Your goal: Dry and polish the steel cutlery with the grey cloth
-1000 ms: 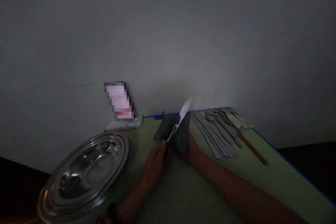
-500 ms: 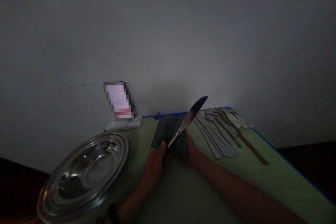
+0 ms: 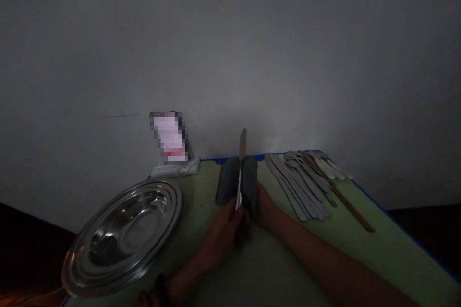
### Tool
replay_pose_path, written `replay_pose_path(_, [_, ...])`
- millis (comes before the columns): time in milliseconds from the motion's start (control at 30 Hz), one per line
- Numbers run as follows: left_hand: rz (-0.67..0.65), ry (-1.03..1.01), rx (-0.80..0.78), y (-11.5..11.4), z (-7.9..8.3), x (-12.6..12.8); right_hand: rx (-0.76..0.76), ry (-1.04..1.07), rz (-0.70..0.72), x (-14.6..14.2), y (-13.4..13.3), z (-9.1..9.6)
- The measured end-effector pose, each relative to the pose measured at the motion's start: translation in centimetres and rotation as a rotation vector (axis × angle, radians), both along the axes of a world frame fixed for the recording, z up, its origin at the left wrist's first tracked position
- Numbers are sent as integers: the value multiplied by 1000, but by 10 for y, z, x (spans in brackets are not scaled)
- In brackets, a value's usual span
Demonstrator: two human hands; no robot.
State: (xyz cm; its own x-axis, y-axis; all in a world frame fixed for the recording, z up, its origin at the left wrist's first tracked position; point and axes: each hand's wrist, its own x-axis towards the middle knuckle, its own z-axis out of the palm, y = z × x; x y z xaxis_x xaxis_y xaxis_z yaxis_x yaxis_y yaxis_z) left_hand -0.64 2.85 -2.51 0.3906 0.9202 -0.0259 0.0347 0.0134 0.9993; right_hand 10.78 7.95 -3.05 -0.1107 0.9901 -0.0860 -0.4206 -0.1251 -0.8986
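A table knife (image 3: 243,146) points up and away over the table, its narrow edge turned toward me. My left hand (image 3: 226,225) is closed around its handle end. Behind and on both sides of the knife spreads a dark grey cloth (image 3: 227,180) with a patterned border. My right hand (image 3: 265,208) grips this cloth from its right side; most of its fingers are hidden behind the fabric. Whether the cloth touches the blade, I cannot tell.
Left stands a shiny steel basin (image 3: 124,240) with a wide rim. A blurred-out phone (image 3: 172,136) leans on a white power strip (image 3: 176,168). To the right lie table knives (image 3: 295,187), spoons (image 3: 302,172), brown chopsticks (image 3: 353,208) and white-handled utensils (image 3: 329,168). A wall rises behind.
The knife has turned from slanting right, its flat side showing, to nearly straight ahead and edge-on. My left hand has shifted right and rolled. The view has moved slightly.
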Motion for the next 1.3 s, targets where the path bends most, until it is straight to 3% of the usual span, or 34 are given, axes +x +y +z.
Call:
replay_pose_path(167, [-45, 145, -12, 0, 5, 0, -16, 30, 35, -1, -4, 6])
replay_pose_path(400, [62, 174, 38, 1, 8, 1, -5, 22, 33, -1, -3, 11])
replay_pose_path(633, [-151, 92, 17, 0, 12, -7, -69, 128, -23, -3, 0, 5])
replay_pose_path(800, [-151, 195, 15, 0, 8, -4, -70, 2, -76, -4, -1, 6])
replay_pose_path(967, [-87, 267, 5, -1, 7, 0, 20, -190, -88, -4, -3, 5])
replay_pose_path(1133, [-94, 266, -26, -3, 11, -2, 40, -166, -15, -4, -3, 3])
replay_pose_path(1300, [-146, 179, -62, -4, 11, -3, -34, -102, -179, -4, 3, -4])
